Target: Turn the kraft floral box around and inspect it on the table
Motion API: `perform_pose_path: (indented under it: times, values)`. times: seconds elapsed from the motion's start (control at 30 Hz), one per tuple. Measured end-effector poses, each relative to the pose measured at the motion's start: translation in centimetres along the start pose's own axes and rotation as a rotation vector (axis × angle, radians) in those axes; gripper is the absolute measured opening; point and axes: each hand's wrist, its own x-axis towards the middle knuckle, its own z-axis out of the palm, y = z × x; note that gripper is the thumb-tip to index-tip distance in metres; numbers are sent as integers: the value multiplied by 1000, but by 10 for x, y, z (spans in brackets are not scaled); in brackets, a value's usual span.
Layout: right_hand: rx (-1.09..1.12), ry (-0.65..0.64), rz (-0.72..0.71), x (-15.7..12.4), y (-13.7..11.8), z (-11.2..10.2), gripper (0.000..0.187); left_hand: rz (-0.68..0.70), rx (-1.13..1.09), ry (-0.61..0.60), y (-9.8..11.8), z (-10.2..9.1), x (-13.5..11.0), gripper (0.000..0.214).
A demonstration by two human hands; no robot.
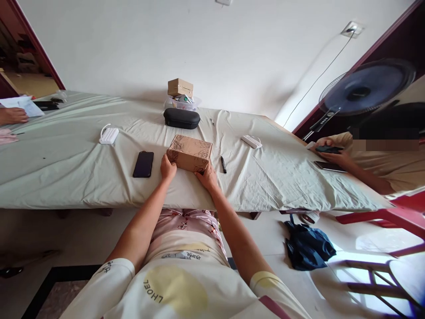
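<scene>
Holding the cardboard box (190, 153) from both sides, you have your left hand (168, 168) curled against its near left corner and your right hand (207, 176) curled against its near right corner, so the box is gripped between them. It sits near the middle of the cloth-covered counter (83, 177), with dark scribbled line patterns on its top and near face; whether it touches the cloth you cannot tell. To the left of your left hand lies a dark phone (143, 164), and just right of the box lies a black marker (223, 165). Beyond the box on the far side is a black case (182, 118), and behind that a clear tub (189, 105) with a smaller carton (180, 87) on top. A white device (109, 135) rests farther left, and a similar white block (251, 141) lies to the right. A slim pen (212, 121) lies right of the case. At the far left another person's hand (13, 116) rests on papers (23, 105); at the right a co-worker holds a dark object (328, 149) near a fan (360, 93).
</scene>
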Motion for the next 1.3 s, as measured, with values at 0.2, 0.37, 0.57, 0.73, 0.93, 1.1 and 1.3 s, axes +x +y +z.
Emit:
perform_pose_path:
  times: [0.2,0.37,0.57,0.73,0.93,1.1,1.3]
  values:
    - [42,-87,83,-3,3,-1,100,31,32,-24,-3,-11,-7,55]
    - [60,-77,94,0,4,-2,99,25,46,-32,2,-14,-6,52]
    - [60,-70,89,-2,3,-3,94,14,52,-26,4,-17,-9,47]
    - [58,-73,148,-3,-2,-5,95,-18,52,-27,9,-19,-7,44]
    - [46,-100,140,-4,-8,-8,99,-36,89,-65,17,-20,-6,48]
    - [-3,-133,164,-5,-15,-11,98,-34,80,-54,13,-19,-5,45]
    - [52,-150,162,-5,-15,-13,99,-33,76,-19,4,-16,-1,46]
